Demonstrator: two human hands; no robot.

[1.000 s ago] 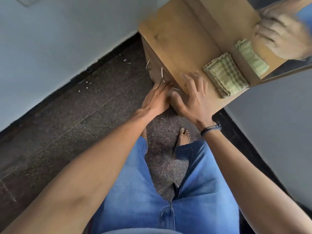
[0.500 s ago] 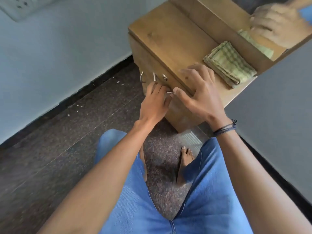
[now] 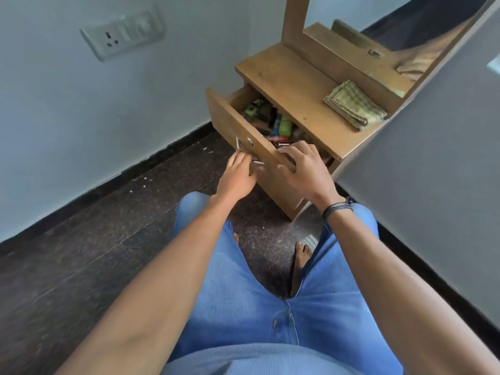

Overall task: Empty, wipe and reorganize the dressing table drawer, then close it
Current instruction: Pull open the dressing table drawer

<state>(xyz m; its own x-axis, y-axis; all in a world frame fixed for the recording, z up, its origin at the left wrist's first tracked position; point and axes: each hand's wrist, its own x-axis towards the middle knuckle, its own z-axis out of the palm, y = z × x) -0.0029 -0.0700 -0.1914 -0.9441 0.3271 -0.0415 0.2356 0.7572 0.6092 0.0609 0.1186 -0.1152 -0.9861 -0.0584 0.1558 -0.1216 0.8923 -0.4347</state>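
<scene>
The wooden dressing table [image 3: 292,85] stands in the corner with its drawer [image 3: 230,117] pulled partly out. Inside lie several small bottles and tubes [image 3: 281,125], green, blue and red among them. My left hand [image 3: 239,177] grips the metal drawer handle [image 3: 244,152] from below. My right hand [image 3: 303,166] rests on the top edge of the drawer front, fingers curled over it. A folded green checked cloth [image 3: 354,105] lies on the tabletop at the right.
A mirror [image 3: 422,36] rises behind the tabletop. A wall socket plate [image 3: 121,33] sits on the left wall. Dark speckled floor [image 3: 108,226] stretches to the left. My knees in blue jeans and a bare foot [image 3: 301,255] are just before the table.
The drawer was shut before and now stands pulled out, showing its contents. Both hands have moved back with the drawer front, and my view has pulled away from the table.
</scene>
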